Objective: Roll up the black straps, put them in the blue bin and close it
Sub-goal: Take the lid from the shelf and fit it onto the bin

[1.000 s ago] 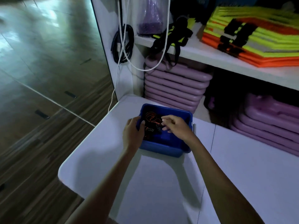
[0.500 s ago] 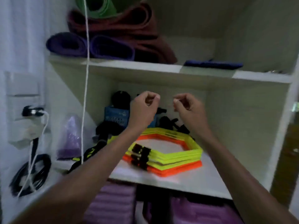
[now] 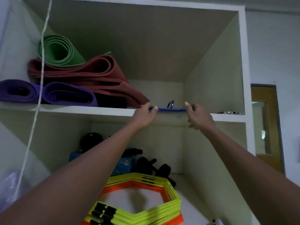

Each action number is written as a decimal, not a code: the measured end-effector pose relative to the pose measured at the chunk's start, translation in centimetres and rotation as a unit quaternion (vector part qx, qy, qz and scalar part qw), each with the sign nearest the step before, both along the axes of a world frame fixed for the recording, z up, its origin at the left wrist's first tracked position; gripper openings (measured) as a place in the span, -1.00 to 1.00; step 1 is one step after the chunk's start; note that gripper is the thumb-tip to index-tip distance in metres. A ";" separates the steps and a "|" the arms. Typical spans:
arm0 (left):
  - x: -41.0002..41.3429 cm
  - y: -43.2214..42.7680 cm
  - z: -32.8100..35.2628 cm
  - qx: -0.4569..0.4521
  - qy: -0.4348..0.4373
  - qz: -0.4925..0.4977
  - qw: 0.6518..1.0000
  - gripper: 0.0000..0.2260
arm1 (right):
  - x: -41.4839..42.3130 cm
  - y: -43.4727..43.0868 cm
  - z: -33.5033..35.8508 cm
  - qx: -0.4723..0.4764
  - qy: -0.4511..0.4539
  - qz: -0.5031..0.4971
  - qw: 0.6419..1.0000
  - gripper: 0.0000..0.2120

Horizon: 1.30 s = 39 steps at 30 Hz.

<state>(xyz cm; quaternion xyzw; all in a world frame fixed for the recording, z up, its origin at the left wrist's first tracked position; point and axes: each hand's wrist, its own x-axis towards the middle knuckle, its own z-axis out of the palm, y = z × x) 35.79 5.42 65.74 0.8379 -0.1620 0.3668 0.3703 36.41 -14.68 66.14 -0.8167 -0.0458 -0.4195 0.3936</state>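
Observation:
A flat blue lid (image 3: pixel 170 109) lies at the front edge of the upper shelf (image 3: pixel 90 109). My left hand (image 3: pixel 145 114) pinches its left end between thumb and fingers. My right hand (image 3: pixel 197 116) grips its right end, thumb on top. Both arms reach up from below. The blue bin and the black straps are out of view.
Rolled green, maroon and purple mats (image 3: pixel 68 78) fill the left of the upper shelf. A phone-like object (image 3: pixel 229 112) lies at its right. Below are stacked yellow and orange hexagon rings (image 3: pixel 146 207), a blue box (image 3: pixel 121 163) and black gear. A white cord (image 3: pixel 39 88) hangs at left.
My view swung up from the bin on the table to the shelves. Both hands left the bin, rose past the middle shelf and took hold of the blue lid.

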 end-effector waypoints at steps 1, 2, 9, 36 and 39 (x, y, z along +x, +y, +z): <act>0.3 -0.1 -0.7 -0.014 -0.024 -0.014 1.000 -0.76 | 0.1 0.2 -0.6 0.054 -0.018 0.031 0.998 -0.59; 0.7 -0.2 -1.3 -0.030 -0.043 -0.031 0.998 -0.79 | 0.2 0.5 -1.3 0.120 -0.031 0.074 0.989 -0.62; 0.9 0.0 -5.7 -0.168 -0.079 -0.079 0.980 -0.83 | -0.3 2.1 -6.4 0.445 -0.118 0.284 0.841 -0.81; -35.8 24.6 -59.7 -0.311 0.269 0.341 0.846 -0.69 | -17.3 22.3 -54.9 0.290 0.404 0.336 0.800 -0.69; -37.0 25.3 -60.3 -0.324 0.266 0.361 0.833 -0.70 | -18.3 24.2 -56.7 0.241 0.426 0.335 0.805 -0.69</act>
